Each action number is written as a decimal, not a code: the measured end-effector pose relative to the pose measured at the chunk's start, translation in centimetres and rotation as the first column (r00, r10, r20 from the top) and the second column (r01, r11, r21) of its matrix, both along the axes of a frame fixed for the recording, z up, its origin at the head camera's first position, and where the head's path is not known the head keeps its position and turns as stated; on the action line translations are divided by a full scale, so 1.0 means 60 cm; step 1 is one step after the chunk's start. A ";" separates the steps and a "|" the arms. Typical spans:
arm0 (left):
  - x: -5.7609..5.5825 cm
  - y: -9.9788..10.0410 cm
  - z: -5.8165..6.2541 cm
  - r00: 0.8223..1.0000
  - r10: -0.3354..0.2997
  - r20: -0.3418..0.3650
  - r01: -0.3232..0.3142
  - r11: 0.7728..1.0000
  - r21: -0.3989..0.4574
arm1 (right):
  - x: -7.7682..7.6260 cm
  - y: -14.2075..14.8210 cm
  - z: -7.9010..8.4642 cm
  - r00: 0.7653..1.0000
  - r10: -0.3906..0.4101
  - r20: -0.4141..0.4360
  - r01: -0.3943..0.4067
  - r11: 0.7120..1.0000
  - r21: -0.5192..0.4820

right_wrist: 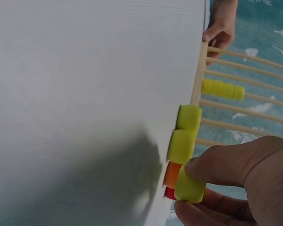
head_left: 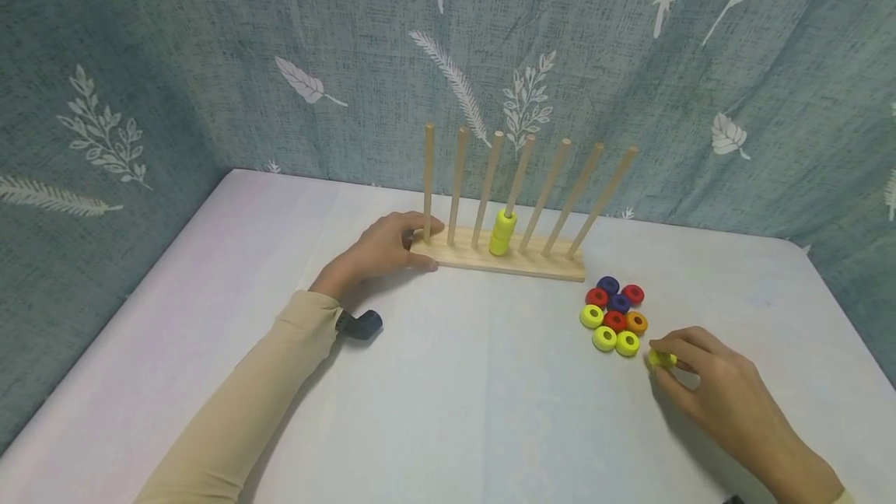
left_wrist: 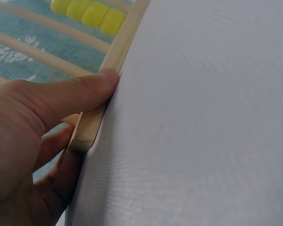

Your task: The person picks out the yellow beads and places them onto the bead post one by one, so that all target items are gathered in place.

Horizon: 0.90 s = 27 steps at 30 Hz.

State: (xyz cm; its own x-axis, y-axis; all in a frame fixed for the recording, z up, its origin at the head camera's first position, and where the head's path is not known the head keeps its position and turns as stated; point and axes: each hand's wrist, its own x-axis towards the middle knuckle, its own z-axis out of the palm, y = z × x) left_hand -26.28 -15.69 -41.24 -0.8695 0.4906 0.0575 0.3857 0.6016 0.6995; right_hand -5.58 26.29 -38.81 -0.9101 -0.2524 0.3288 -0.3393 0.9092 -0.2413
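Note:
A wooden peg rack [head_left: 465,257] with several upright rods stands toward the back of the table. Yellow beads [head_left: 502,233] are stacked on its middle rod. My left hand [head_left: 381,245] grips the left end of the base; the left wrist view shows the thumb [left_wrist: 101,84] along the front edge and the other fingers behind. On the right, my right hand [head_left: 714,379] pinches a yellow bead [right_wrist: 191,184] between thumb and fingers. Just left of that hand lies a cluster of loose beads: yellow [head_left: 605,338], red [head_left: 614,322], blue [head_left: 608,285] and one orange bead [head_left: 636,323].
A white cloth [head_left: 434,395] covers the table. Behind it hangs a green-blue curtain [head_left: 336,45] with white leaf patterns, which also runs along the left side. A dark wrist camera [head_left: 360,325] sticks out from the left sleeve.

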 end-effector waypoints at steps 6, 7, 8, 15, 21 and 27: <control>0.000 -0.001 0.000 1.000 -0.003 -0.002 0.003 1.000 0.001 | -0.005 -0.005 0.013 0.996 0.037 -0.083 -0.036 0.999 0.020; -0.001 -0.001 0.000 1.000 -0.005 -0.005 0.005 1.000 0.002 | -0.006 -0.006 0.015 0.994 0.043 -0.097 -0.041 0.999 0.021; -0.001 -0.001 -0.001 1.000 -0.008 -0.007 0.008 1.000 0.002 | -0.007 -0.006 0.017 0.993 0.048 -0.110 -0.046 0.999 0.021; -0.002 -0.001 -0.001 1.000 -0.011 -0.014 0.011 1.000 -0.001 | -0.012 -0.017 0.026 0.989 0.058 -0.135 -0.056 0.998 0.022; -0.002 -0.001 -0.002 1.000 -0.019 -0.014 0.019 1.000 0.009 | -0.017 -0.023 0.032 0.983 0.081 -0.167 -0.079 0.997 0.023; -0.003 -0.002 -0.002 1.000 -0.022 -0.016 0.022 1.000 0.010 | -0.024 -0.029 0.039 0.968 0.134 -0.212 -0.132 0.991 0.024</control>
State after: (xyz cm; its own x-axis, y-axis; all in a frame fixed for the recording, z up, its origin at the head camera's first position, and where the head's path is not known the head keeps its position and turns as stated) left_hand -26.45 -15.79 -41.39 -0.8576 0.5086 0.0762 0.4097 0.5860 0.6991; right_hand -7.00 24.56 -36.49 -0.7775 -0.3706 0.5082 -0.5000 0.8543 -0.1419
